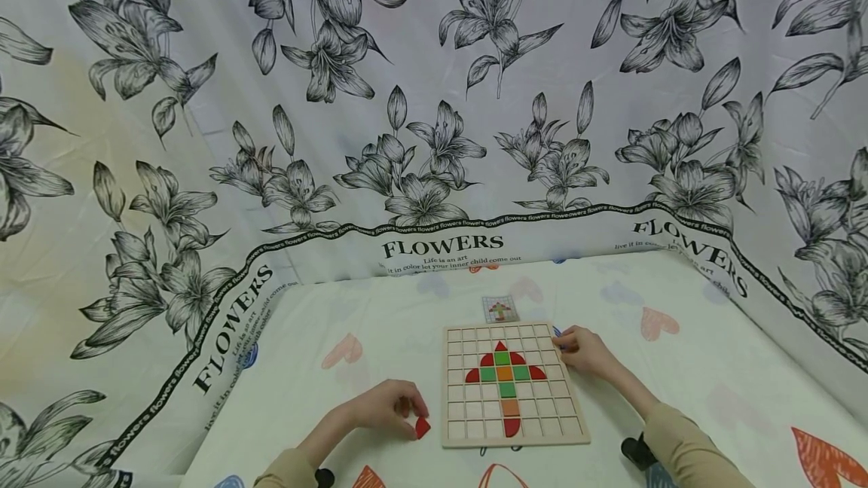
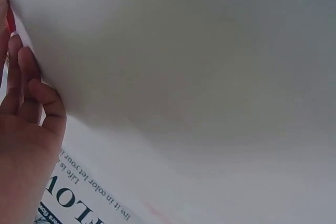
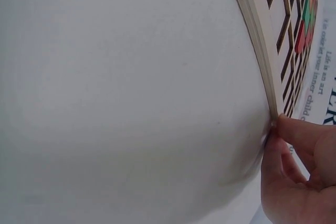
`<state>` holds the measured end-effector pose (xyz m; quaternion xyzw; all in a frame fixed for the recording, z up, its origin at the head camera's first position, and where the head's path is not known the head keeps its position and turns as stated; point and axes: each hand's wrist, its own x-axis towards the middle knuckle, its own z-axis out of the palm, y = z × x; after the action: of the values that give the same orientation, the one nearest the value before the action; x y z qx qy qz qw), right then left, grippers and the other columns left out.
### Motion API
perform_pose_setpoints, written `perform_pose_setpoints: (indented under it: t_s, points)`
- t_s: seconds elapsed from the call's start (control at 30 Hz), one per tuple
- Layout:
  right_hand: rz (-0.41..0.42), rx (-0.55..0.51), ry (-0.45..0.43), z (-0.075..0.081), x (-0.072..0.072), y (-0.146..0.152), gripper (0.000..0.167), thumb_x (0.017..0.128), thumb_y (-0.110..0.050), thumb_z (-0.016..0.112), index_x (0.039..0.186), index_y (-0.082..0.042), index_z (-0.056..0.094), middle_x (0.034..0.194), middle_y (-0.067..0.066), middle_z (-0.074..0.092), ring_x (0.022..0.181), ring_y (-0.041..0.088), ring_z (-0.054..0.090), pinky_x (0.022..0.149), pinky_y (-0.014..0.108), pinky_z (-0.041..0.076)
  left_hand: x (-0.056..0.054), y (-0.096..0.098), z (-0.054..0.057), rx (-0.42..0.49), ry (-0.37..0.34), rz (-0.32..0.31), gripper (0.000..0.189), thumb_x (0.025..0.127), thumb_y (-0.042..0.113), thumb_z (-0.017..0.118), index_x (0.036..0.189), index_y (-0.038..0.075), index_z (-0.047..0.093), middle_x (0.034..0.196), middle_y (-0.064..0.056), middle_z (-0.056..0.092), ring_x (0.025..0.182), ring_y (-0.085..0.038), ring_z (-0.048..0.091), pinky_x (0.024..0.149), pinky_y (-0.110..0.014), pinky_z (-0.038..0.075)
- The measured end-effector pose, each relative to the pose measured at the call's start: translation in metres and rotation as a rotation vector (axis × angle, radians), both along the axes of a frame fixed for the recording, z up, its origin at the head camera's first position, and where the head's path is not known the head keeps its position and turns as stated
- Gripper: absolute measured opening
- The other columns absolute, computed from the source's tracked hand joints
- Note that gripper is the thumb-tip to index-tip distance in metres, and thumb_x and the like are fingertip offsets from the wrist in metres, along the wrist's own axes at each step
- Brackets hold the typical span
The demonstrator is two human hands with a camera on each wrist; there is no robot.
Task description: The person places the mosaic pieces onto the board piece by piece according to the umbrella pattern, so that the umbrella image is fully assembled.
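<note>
My left hand [image 1: 388, 407] pinches a red piece [image 1: 423, 428] between thumb and fingertips, just left of a wooden grid board [image 1: 468, 428]. In the left wrist view only a sliver of that red piece [image 2: 10, 19] shows at the far left edge. Green, orange and red tiles [image 1: 505, 373] sit in the board's cells as a rocket-like figure. At the board's right edge, near its upper corner, my right hand [image 1: 587, 352] grips the rim with thumb and fingers. The right wrist view shows this hold on the board's edge [image 3: 257, 40] close up.
Behind the board lies a small pattern card [image 1: 499, 309] with a similar coloured figure. A white cloth with printed hearts [image 1: 342, 352] covers the table. Flower-printed curtains [image 1: 434, 164] enclose its back and sides.
</note>
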<state>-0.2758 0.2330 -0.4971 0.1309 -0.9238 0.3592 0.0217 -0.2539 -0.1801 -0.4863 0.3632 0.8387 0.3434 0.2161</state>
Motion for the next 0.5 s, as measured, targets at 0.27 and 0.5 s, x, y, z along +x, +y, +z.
perform_pose_setpoints:
  t_s: [0.27, 0.5]
  points:
    - [0.0, -0.011, -0.003, 0.0009, 0.0004, 0.001, 0.033, 0.08, 0.002, 0.066, 0.111, 0.011, 0.064, 0.103, 0.019, 0.06, 0.087, 0.026, 0.058, 0.065, 0.028, 0.046, 0.0022, 0.0053, -0.0042, -0.008, 0.067, -0.009, 0.021, 0.072, 0.014, 0.081, 0.089, 0.017, 0.07, 0.083, -0.003, 0.06, 0.07, -0.006, 0.052, 0.062, -0.013, 0.041]
    - [0.009, -0.01, 0.017, -0.0012, 0.0001, 0.002, 0.032, 0.08, 0.002, 0.066, 0.11, 0.011, 0.065, 0.103, 0.02, 0.06, 0.087, 0.027, 0.059, 0.065, 0.027, 0.046, 0.0039, 0.008, -0.0043, 0.011, 0.095, -0.02, 0.022, 0.072, 0.014, 0.082, 0.087, 0.015, 0.067, 0.079, -0.007, 0.061, 0.068, -0.013, 0.054, 0.061, -0.013, 0.04]
